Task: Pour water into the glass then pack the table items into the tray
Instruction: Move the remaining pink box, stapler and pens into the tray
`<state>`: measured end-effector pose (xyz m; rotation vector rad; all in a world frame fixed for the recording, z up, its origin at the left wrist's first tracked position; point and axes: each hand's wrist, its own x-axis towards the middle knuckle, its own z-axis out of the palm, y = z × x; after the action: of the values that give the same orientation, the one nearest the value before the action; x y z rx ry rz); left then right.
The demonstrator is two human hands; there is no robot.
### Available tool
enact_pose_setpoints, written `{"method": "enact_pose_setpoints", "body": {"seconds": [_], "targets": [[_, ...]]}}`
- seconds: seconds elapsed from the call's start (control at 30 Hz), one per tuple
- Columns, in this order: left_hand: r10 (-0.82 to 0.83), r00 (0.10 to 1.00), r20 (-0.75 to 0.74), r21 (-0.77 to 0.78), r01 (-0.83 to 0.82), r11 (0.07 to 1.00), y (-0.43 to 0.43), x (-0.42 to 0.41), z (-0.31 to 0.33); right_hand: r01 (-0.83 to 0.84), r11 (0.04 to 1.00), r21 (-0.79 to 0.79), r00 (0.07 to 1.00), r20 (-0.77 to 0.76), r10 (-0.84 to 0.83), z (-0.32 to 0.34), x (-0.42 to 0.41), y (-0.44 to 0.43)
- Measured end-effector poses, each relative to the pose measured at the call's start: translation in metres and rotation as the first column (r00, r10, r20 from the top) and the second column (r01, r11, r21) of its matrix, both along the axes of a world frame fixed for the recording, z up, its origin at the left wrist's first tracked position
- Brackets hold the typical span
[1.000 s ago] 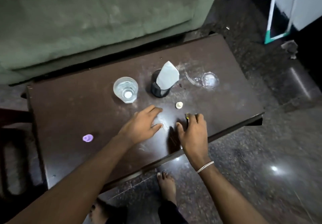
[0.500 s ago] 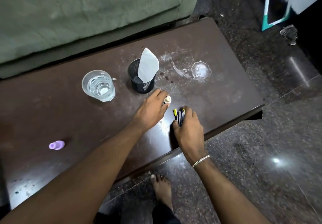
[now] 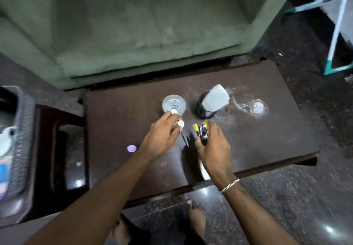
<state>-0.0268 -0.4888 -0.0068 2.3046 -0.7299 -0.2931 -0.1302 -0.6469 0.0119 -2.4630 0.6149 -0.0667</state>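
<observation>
Left hand (image 3: pixel 162 137) pinching a small white-capped item (image 3: pixel 180 124) between thumb and fingertips, just in front of the glass (image 3: pixel 174 105); what the item is cannot be told. Right hand (image 3: pixel 213 145) clenched round a bundle of pens (image 3: pixel 201 133), yellow tips poking out above the fist, just right of the left hand and in front of the mesh cup (image 3: pixel 204 110).

Behind the glass, a green sofa (image 3: pixel 133 25) filling the upper view. Under the glass, a dark brown table (image 3: pixel 267 136), scuffed and smeared white to the right of it. Far left of the glass, off the table on a lower stand, the grey mesh tray (image 3: pixel 22 139), already holding a few things, blurred and cut by the frame edge. Right of the glass, close beside it, the black mesh cup with a white folded paper (image 3: pixel 215 99) standing in it. Further right of the glass, a clear round glassy thing (image 3: pixel 257 107) lying among the smears. Left and nearer than the glass, a small purple cap (image 3: pixel 131 148) alone on the wood.

Glass holding water, so pouring judged done. Packing judged partly through: pens and the small item gathered up but not yet in the tray; glass, mesh cup with paper, clear round thing and purple cap left to move.
</observation>
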Motion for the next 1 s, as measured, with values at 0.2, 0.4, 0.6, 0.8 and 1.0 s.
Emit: {"method": "enact_pose_setpoints", "body": {"seconds": [0.2, 0.4, 0.6, 0.8, 1.0], "targets": [[0.232, 0.972, 0.021, -0.009, -0.232, 0.973, 0.129, 0.012, 0.05, -0.192, 0.981, 0.029, 0.978, 0.083, 0.189, 0.045, 0.046, 0.109], [0.409, 0.912, 0.046, -0.023, -0.408, 0.913, 0.276, 0.006, 0.084, -0.37, 0.928, 0.053, 0.924, 0.127, 0.361, 0.077, 0.085, 0.242], [0.567, 0.821, 0.065, 0.009, -0.569, 0.822, 0.405, -0.015, 0.093, -0.533, 0.839, 0.107, 0.843, 0.151, 0.517, 0.087, 0.104, 0.373], [0.72, 0.69, 0.079, 0.16, -0.722, 0.674, 0.514, -0.032, 0.066, -0.648, 0.751, 0.128, 0.761, 0.063, 0.646, 0.069, 0.111, 0.482], [0.705, 0.685, 0.185, 0.338, -0.718, 0.609, 0.572, -0.044, 0.036, -0.711, 0.695, 0.106, 0.69, -0.084, 0.719, 0.032, 0.105, 0.547]]}}
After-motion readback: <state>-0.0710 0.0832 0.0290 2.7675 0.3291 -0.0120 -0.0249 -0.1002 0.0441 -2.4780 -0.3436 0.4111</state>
